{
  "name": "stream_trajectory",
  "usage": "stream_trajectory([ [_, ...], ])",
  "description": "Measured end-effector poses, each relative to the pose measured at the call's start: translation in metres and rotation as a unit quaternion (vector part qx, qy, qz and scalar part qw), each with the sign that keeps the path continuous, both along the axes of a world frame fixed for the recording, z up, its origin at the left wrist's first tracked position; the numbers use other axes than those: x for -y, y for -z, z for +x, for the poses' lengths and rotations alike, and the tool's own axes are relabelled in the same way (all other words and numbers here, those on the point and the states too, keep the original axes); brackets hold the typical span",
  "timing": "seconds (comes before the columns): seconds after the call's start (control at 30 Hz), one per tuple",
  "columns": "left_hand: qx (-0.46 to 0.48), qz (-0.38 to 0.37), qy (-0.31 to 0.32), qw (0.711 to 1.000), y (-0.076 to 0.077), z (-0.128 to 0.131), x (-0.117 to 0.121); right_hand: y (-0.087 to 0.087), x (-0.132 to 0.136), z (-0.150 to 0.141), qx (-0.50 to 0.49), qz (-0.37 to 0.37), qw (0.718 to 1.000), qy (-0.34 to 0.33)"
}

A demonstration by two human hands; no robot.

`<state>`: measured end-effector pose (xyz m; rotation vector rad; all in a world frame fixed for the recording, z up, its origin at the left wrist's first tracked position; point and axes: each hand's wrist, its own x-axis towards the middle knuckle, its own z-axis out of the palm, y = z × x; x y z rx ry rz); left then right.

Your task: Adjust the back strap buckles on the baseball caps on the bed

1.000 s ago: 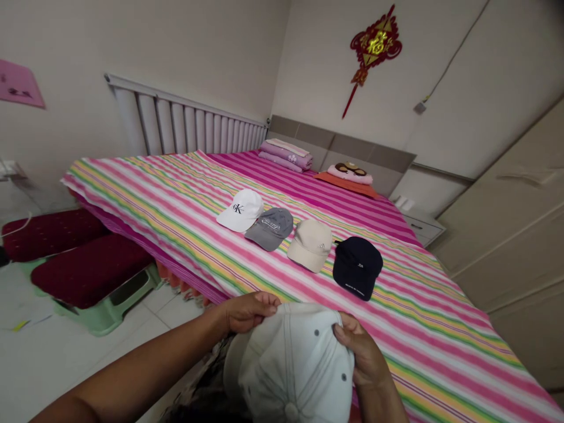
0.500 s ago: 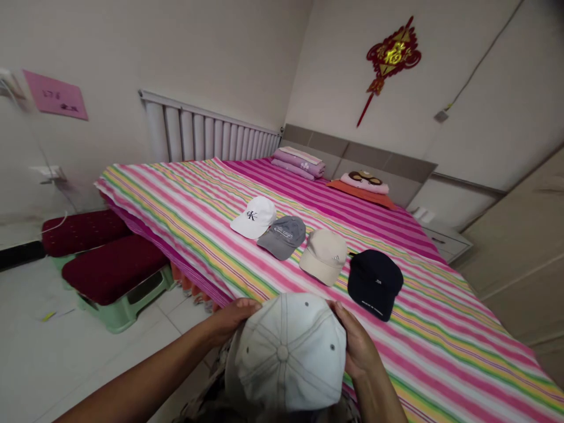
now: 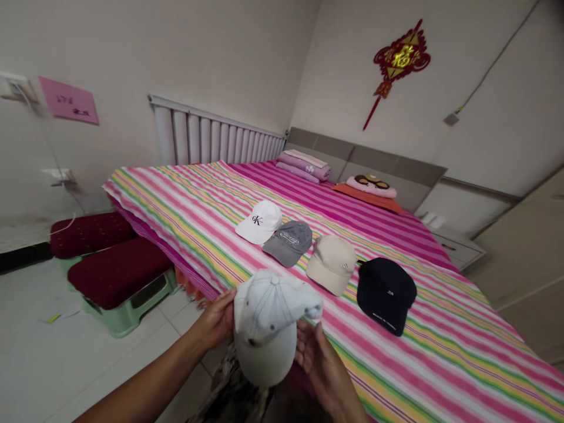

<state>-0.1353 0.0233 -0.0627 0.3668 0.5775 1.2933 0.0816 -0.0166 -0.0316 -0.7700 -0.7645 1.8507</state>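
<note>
At the near edge of the striped bed sheet [image 3: 418,376], we have our left hand [image 3: 220,320] clamped on the pale baseball cap [image 3: 267,346] to its right, brim toward us, long axis running away; our right hand [image 3: 321,364], fingers loosely parted, is just beside the brim, contact unclear. Beyond, the navy cap [image 3: 385,294], beige cap [image 3: 332,261], grey cap [image 3: 291,241] and white CK cap [image 3: 264,217] form a slanting row.
</note>
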Motion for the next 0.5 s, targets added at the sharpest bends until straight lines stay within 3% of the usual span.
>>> stream_trajectory([
  [0.1,0.025,0.009,0.017,0.999,0.007,0.012,0.007,0.002,0.002,-0.009,0.012,0.026,1.000,-0.012],
  [0.33,0.032,0.019,0.135,0.990,0.019,0.021,0.018,0.010,0.011,0.001,-0.003,-0.011,1.000,0.028],
  [0.43,-0.002,0.025,0.182,0.983,0.019,0.020,0.009,0.011,0.019,0.010,-0.009,-0.044,0.997,0.060],
  [0.5,-0.060,0.028,0.177,0.982,0.017,0.021,-0.008,0.014,0.022,0.021,0.014,-0.069,0.994,0.088],
])
